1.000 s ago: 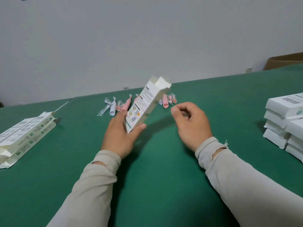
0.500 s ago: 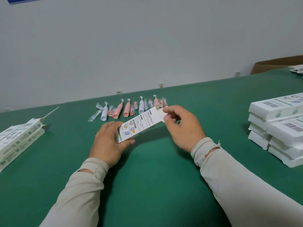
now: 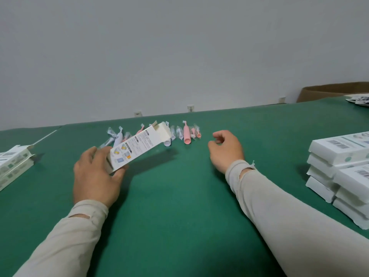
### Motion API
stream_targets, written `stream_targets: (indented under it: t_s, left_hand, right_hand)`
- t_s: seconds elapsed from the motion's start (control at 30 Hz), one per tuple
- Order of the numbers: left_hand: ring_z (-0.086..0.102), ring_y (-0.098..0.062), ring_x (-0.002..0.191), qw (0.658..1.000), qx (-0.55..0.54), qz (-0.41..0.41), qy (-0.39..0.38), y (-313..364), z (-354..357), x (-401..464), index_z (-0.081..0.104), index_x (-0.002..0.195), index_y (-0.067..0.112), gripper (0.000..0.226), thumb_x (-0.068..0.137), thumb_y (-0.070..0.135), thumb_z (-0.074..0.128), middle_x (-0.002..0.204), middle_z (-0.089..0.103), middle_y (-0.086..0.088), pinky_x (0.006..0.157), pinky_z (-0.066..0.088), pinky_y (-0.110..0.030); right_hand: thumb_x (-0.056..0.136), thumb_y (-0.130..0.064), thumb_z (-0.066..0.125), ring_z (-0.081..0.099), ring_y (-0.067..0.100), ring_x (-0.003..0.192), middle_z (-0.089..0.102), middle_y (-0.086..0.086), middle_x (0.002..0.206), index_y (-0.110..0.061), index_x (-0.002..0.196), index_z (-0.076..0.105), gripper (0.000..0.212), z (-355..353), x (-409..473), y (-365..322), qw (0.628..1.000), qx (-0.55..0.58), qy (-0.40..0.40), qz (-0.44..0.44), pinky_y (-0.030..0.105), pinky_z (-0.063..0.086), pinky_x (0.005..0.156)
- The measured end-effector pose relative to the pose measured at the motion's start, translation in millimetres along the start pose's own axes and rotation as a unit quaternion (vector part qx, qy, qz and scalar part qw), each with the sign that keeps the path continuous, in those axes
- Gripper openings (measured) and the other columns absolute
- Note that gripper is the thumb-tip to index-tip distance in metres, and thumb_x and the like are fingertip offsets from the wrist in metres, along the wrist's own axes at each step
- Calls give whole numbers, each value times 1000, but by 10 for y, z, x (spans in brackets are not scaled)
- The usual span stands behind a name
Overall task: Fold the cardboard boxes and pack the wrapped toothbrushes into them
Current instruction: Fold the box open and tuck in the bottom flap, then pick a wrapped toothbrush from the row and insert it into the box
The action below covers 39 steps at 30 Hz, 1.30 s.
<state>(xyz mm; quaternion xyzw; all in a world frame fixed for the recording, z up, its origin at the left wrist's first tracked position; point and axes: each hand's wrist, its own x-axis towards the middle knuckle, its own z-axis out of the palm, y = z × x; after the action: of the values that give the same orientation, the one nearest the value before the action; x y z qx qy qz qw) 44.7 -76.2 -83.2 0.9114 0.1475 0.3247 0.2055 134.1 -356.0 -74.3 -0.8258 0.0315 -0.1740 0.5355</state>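
My left hand [image 3: 95, 176] grips the near end of a white printed cardboard box [image 3: 135, 147]. The box is raised off the green table [image 3: 179, 196] and tilts up to the right, its far end open with flaps sticking out. Behind it lies a row of wrapped toothbrushes [image 3: 186, 134], pink and pale blue, partly hidden by the box. My right hand [image 3: 226, 149] hovers just right of the row, fingers loosely curled, holding nothing.
Flat unfolded boxes [image 3: 14, 166] are piled at the left edge. Stacks of closed white boxes [image 3: 339, 170] stand at the right. A brown carton [image 3: 329, 90] and some papers [image 3: 359, 99] sit at the far right, by the wall.
My right hand has let go of the box's far end and moved off to the right. The left hand keeps the box, now tilted with its open end up. The view has shifted.
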Motion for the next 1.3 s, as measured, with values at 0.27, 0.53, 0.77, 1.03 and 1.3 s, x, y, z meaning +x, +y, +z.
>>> stream_targets:
  t_s: [0.27,0.53,0.77,1.03,1.3]
  left_hand:
    - [38,-37,134,999,-22,-10,30,-29,169,11,58,131,19,58,78,26,81,142,46,-16,110,29,-46]
    - [39,-35,131,999,-28,-30,23,-49,196,31,56,133,24,61,78,32,81,143,46,-10,110,30,-44]
    - [41,-34,131,999,-23,-28,-4,-82,184,52,58,131,20,59,78,33,81,140,50,-9,110,29,-42]
    - [42,-35,127,999,-21,-13,-47,-21,127,52,58,131,20,58,79,34,80,137,52,-10,109,34,-46]
    - [39,-34,134,996,-12,23,-81,103,18,-77,57,131,16,62,78,36,82,142,48,-12,114,30,-48]
  right_hand:
    - [101,-23,38,18,28,151,18,-4,165,-39,146,45,49,619,877,-102,965,-187,-173,-62,40,13,122]
    - [99,-12,48,44,32,136,57,14,139,-10,130,59,34,964,1216,-215,882,-382,-257,-100,47,34,110]
    - [101,-26,39,49,30,131,54,3,145,-30,143,48,43,1007,1187,-146,916,-344,-204,-39,36,39,110]
    - [95,-21,39,54,31,99,61,4,94,-28,124,58,35,361,441,6,911,-370,-173,-57,33,45,76]
    - [99,-34,40,53,28,96,64,0,114,-26,124,54,30,-228,-596,-84,883,-414,-173,-137,33,39,71]
